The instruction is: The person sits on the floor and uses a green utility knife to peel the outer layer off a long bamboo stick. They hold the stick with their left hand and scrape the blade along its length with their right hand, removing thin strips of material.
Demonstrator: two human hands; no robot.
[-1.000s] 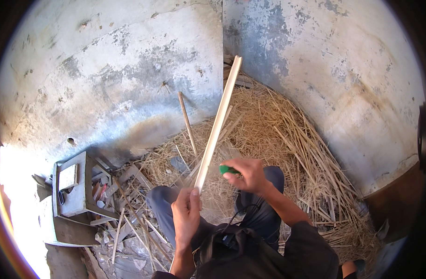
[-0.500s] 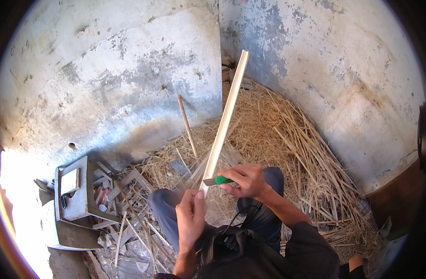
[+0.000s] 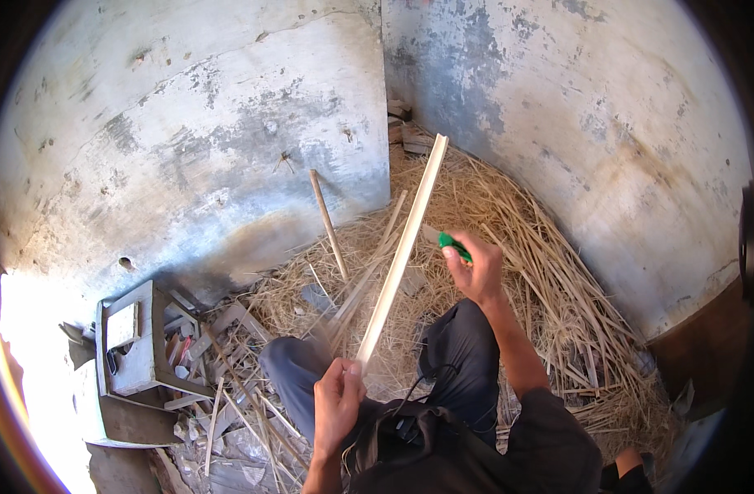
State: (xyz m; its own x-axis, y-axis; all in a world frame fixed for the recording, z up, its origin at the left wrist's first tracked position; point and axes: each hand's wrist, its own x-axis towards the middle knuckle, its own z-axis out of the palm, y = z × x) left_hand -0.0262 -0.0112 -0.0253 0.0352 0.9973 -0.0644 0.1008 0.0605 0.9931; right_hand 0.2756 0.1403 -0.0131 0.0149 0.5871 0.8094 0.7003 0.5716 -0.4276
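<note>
A long, pale split bamboo strip [image 3: 403,245] with a channel-like inner face slants up and away from my lap. My left hand [image 3: 338,402] pinches its near end between thumb and fingers. To the right of the strip, my right hand [image 3: 478,267] is closed round the green handle of a knife [image 3: 455,244]. The blade points left toward the strip and is hard to make out against the straw. A small gap seems to lie between blade and strip. My bent knees are on both sides of the strip's lower part.
Shavings and straw [image 3: 476,198] cover the floor ahead, with long thin strips [image 3: 550,280] heaped at right. A stick [image 3: 329,224] leans by the wall. At left stands a worn wooden stool [image 3: 146,350] amid wood scraps [image 3: 241,321]. Peeling walls [image 3: 253,123] meet in a corner.
My right hand with the knife has moved up and right, off the strip's near end. The strip's far end has dropped lower. My left hand keeps its hold.
</note>
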